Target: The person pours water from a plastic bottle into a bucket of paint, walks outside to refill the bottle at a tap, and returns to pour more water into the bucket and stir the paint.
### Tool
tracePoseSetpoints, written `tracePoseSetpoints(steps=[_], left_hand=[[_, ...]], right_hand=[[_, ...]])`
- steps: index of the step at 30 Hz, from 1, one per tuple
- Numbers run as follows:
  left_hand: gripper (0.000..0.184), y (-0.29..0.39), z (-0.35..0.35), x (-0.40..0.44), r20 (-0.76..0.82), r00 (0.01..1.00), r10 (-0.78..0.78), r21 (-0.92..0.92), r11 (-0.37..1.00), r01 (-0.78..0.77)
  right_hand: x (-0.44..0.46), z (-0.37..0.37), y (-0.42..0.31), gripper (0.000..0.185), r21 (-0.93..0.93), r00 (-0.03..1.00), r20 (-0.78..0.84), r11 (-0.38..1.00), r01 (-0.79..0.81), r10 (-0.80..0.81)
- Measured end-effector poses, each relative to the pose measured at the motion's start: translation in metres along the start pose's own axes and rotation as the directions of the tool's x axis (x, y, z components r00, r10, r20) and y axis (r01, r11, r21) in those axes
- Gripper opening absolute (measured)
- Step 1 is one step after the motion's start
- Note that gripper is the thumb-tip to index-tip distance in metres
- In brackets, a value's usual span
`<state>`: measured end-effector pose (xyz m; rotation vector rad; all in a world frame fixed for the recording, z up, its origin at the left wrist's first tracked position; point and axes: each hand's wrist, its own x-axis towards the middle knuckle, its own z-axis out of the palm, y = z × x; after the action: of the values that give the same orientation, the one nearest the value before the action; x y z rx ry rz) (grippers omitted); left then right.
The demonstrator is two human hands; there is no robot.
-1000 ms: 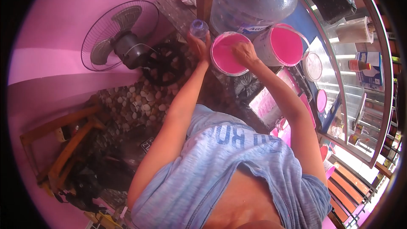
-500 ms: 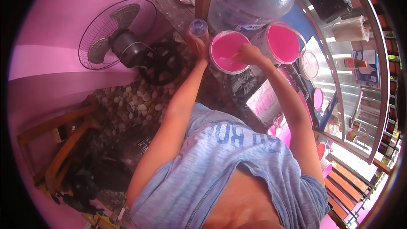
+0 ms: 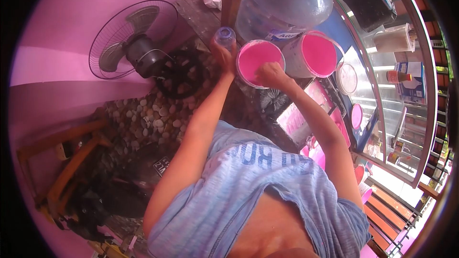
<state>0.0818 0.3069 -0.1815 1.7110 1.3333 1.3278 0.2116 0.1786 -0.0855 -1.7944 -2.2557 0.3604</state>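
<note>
In the head view my left hand [image 3: 223, 57] is wrapped round a clear plastic bottle [image 3: 224, 37], its round mouth facing up. Right beside it stands a white bucket [image 3: 238, 69] with pink paint [image 3: 256, 59] inside. My right hand [image 3: 271, 75] is closed over the near right part of that bucket's opening. What its fingers hold is hidden beneath the hand. A second white bucket [image 3: 293, 57], also with pink paint in it, stands close on the right, its handle raised.
A large water jug [image 3: 287, 5] stands behind the buckets. To the left is a black fan [image 3: 141, 55]. A pink-stained paint tray [image 3: 294, 122] and a black plastic bag [image 3: 272, 99] lie nearer me. A glass display case [image 3: 397, 100] stands right.
My right hand has shifted slightly left and down over the bucket; the pale thing seen below its fingers no longer shows. My left hand still holds the bottle. The view has shifted a little.
</note>
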Motion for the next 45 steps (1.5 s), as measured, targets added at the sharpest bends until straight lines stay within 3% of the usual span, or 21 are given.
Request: tracePoseSetpoints(steps=[9,12,15,18,24,27,30,36,39,45], left_hand=[[0.084,0.004,0.002,0.002,-0.001,1.0,-0.006,0.037,0.999,0.006],[0.084,0.006,0.002,0.001,-0.022,1.0,0.002,0.001,1.0,-0.002],[0.084,0.006,0.004,0.002,-0.021,1.0,0.009,0.014,1.0,-0.008],[0.085,0.004,0.003,0.002,0.004,1.0,0.005,0.024,1.0,-0.005],[0.087,-0.004,0.008,0.002,-0.011,1.0,0.026,0.048,0.999,-0.025],[0.087,0.0,0.004,0.003,-0.003,1.0,0.024,0.06,0.998,-0.024],[0.086,0.007,-0.001,0.003,0.034,0.999,-0.014,0.005,1.0,0.014],[0.081,-0.003,0.01,0.002,-0.049,0.997,0.061,0.083,0.995,-0.057],[0.081,-0.002,0.008,0.004,-0.029,0.997,0.078,0.059,0.995,-0.076],[0.08,0.004,0.003,0.003,-0.003,0.999,0.031,0.027,0.999,-0.031]], right_hand=[[0.018,0.013,0.013,0.012,-0.23,0.983,-0.155,0.965,-0.128,0.093],[0.011,0.011,0.019,0.014,-0.131,0.945,-0.303,0.977,-0.168,0.122],[0.002,0.014,0.023,0.016,-0.204,0.941,-0.147,0.922,-0.329,0.304],[0.0,-0.007,0.015,0.018,-0.171,0.937,-0.008,0.923,-0.344,0.348],[-0.003,-0.038,0.014,0.022,-0.137,0.915,0.29,0.959,-0.248,0.279],[-0.009,-0.048,0.008,0.019,-0.055,0.945,0.256,0.979,-0.195,0.202],[-0.021,-0.053,-0.004,0.015,0.02,0.986,0.057,0.988,-0.155,0.153],[-0.014,-0.052,-0.007,0.012,-0.065,0.988,0.076,0.989,-0.132,0.137],[0.0,-0.044,-0.014,0.012,-0.069,0.991,-0.133,0.997,-0.027,0.018],[0.015,-0.042,-0.007,0.016,-0.074,0.945,-0.221,0.961,-0.265,0.243]])
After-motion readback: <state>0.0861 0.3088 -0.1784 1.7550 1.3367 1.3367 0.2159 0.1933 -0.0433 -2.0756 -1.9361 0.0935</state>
